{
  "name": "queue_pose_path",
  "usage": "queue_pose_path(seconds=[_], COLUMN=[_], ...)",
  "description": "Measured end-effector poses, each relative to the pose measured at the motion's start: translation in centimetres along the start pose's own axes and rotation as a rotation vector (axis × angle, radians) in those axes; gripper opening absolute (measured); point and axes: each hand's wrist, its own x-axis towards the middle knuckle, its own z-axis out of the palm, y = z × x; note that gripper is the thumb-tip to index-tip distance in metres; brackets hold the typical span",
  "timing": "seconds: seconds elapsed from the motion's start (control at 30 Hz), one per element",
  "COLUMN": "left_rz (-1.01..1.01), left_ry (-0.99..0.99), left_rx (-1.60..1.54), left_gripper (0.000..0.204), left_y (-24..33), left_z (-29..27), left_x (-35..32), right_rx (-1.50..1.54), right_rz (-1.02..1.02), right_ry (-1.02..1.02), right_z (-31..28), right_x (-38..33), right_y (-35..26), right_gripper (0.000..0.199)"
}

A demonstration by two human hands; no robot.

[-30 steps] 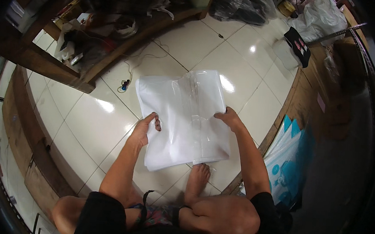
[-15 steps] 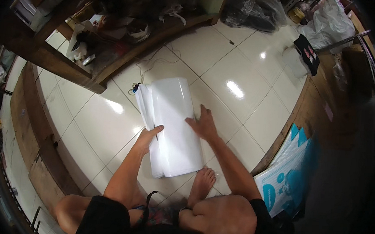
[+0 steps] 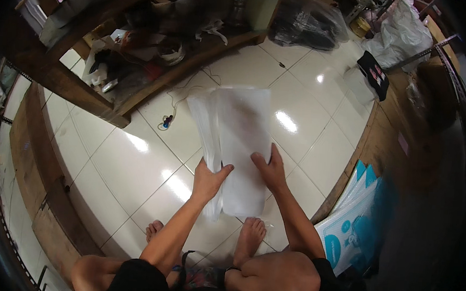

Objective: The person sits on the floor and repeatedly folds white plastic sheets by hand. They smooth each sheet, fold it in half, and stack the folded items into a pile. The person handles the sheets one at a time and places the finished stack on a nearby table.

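Over the tiled floor, between my two hands, is a folded bundle of glossy white sheets (image 3: 245,119), perhaps plastic. It is blurred, and a loose flap of layers hangs along its left side. My left hand (image 3: 209,183) grips the lower left of the bundle, thumb lying on top and fingers hidden beneath. On the right edge, my right hand (image 3: 272,170) is closed with its thumb over the face and its fingers along the edge.
A thin cord with a small dark blue end (image 3: 165,122) lies on the floor. To the left stands a wooden shelf (image 3: 124,120) full of clutter. Blue-and-white printed packages (image 3: 340,234) are stacked at the right beside a brown board (image 3: 366,136). A black plastic-wrapped bundle (image 3: 308,29) sits at the back.
Both hands have moved the white bundle to the right and turned it slightly. My right hand now grips its edge, and the blue cord end has come into fuller view.
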Motion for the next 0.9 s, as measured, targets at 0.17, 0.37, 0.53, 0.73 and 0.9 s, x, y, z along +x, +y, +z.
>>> queue_pose_path(seconds=[0.17, 0.37, 0.53, 0.73, 0.9], left_rz=[0.232, 0.298, 0.266, 0.145, 0.077], left_ry=[-0.034, -0.243, -0.246, -0.376, -0.400], left_rx=[-0.161, 0.190, -0.016, 0.002, -0.020], left_gripper=[0.034, 0.062, 0.058, 0.053, 0.053], left_y=[3.0, 0.1, 0.2, -1.0, 1.1], left_z=[0.9, -0.4, -2.5, -3.1, -4.4], left_x=[-1.8, -0.3, 1.0, 2.1, 2.6], right_rx=[-0.162, -0.164, 0.159, -1.227, -1.178], right_rz=[-0.341, -0.158, -0.421, -0.850, -0.965], right_ry=[-0.079, -0.122, -0.148, -0.307, -0.334], right_z=[-3.3, -5.2, -4.9, 1.8, 5.9], right_x=[-2.6, -4.1, -4.0, -3.1, -1.2], right_y=[-1.3, 0.5, -10.8, -22.4, -19.8], right_gripper=[0.046, 0.066, 0.111, 0.096, 0.094])
